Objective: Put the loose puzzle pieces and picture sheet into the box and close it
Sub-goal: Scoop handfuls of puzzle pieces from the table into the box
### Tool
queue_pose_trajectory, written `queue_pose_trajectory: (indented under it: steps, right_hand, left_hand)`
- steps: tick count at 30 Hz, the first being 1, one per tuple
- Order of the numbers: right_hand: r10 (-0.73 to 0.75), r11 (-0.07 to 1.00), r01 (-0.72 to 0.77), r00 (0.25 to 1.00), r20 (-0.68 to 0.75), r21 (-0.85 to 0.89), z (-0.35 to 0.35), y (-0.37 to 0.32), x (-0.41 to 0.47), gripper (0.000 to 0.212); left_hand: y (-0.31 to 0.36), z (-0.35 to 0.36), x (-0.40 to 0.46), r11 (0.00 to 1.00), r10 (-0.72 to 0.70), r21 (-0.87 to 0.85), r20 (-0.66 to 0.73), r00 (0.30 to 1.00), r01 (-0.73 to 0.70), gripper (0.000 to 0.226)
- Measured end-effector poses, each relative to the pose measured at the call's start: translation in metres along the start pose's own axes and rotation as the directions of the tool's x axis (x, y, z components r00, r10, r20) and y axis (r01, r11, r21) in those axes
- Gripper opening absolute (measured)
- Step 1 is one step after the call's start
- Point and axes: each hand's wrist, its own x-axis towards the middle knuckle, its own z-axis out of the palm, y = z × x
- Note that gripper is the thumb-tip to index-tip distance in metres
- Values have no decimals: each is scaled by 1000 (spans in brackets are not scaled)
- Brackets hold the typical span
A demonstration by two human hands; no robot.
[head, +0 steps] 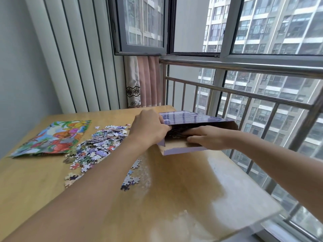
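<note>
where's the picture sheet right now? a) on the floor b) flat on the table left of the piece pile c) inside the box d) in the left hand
b: the picture sheet lies flat on the table, left of the pile of pieces, while both hands are at the box.

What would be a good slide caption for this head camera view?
Left hand holds the box lid up while right hand reaches inside; puzzle pieces and picture sheet wait on the table.
</note>
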Motion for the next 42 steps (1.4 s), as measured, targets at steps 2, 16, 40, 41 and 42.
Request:
queue_pose_trajectory:
  steps: [2, 16, 40, 41, 42]
  right_hand:
    - [10, 997, -14, 999, 45, 78, -2, 2, 0, 44]
    - [-362, 864, 49, 752, -550, -501, -30, -14, -23, 17]
    - [-96, 969, 94, 995, -2, 230, 51, -157, 172, 61]
    - [-25, 967, 21, 1000, 11, 254, 58, -158, 200, 66]
    - [34, 960, -39, 999, 25, 277, 63, -154, 225, 71]
  left_hand:
    - [0, 1, -3, 1000, 4, 14, -2, 1000, -4, 24]
    - [-8, -26, 0, 890, 25, -456, 0, 1000, -22, 61]
    - [-219, -43, -9, 947, -321, -13, -32, 947, 321, 32]
    - [-233, -44, -8, 939, -343, 10, -36, 938, 344, 37]
    - [-243, -44, -9, 930, -366, 11, -45, 930, 367, 42]
